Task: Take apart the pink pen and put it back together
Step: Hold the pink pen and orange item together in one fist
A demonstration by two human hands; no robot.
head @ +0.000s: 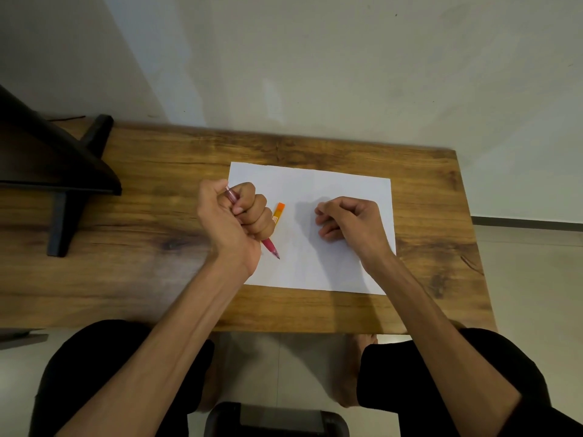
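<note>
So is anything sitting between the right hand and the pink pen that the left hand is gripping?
Only the orange object, lying on the white paper beside the left hand. The right hand rests on the paper, fingers curled, holding nothing visible. The pink pen tip points toward it across bare paper.

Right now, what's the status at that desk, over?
Left hand gripping pink pen, tip down over paper. Right hand loosely curled, holding nothing seen. Orange piece beside left fingers. Nothing blocking.
</note>
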